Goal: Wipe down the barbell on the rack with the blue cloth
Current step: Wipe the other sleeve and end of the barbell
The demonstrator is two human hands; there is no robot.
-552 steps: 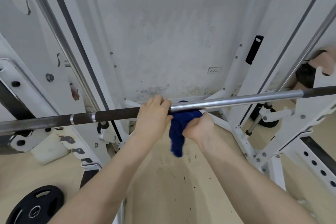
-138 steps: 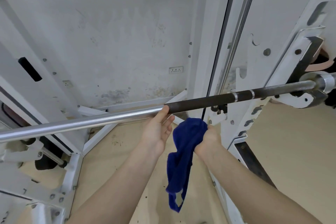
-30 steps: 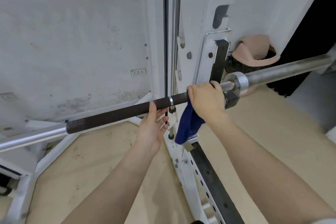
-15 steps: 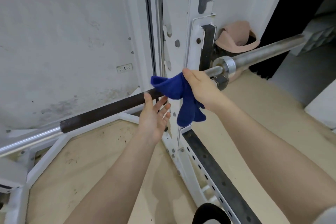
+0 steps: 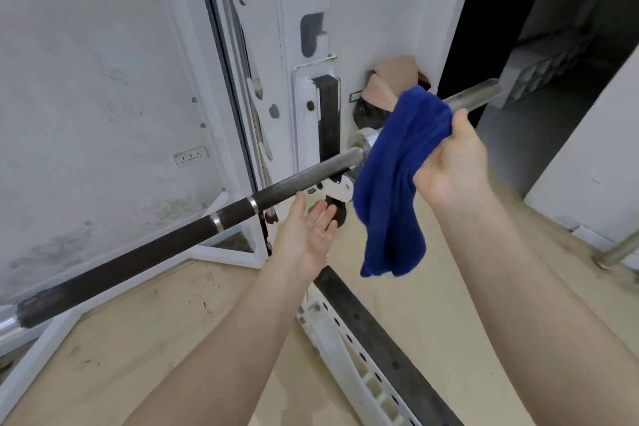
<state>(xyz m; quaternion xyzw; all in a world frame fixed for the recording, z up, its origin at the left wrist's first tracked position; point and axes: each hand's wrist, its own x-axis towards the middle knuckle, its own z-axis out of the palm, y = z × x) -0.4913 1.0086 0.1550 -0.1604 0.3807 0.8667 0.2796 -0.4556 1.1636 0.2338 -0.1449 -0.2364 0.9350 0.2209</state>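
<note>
Head view: barbell (image 5: 193, 235) sat on the white rack (image 5: 311, 28), running from 8 o'clock up to 2 o'clock. Shaft was dark and rough at left, with two bright rings near the middle, and its collar was partly hidden behind the cloth. Bare sleeve end (image 5: 477, 97) poked out at 2 o'clock.

Right hand (image 5: 453, 162) gripped the blue cloth (image 5: 397, 183) at 2 o'clock, thumb on top. Cloth was bunched over the collar area and hung down loose toward centre. Couldn't tell whether it touched the bar.

Left hand (image 5: 307, 232) was at centre, palm up, fingers straight, holding nothing, just under the shaft. Contact unclear.

Wall socket (image 5: 191, 156) at 9 o'clock. A small label on the rack post was too small to read. No brand visible anywhere. Tan floor (image 5: 449, 304) lay below.
</note>
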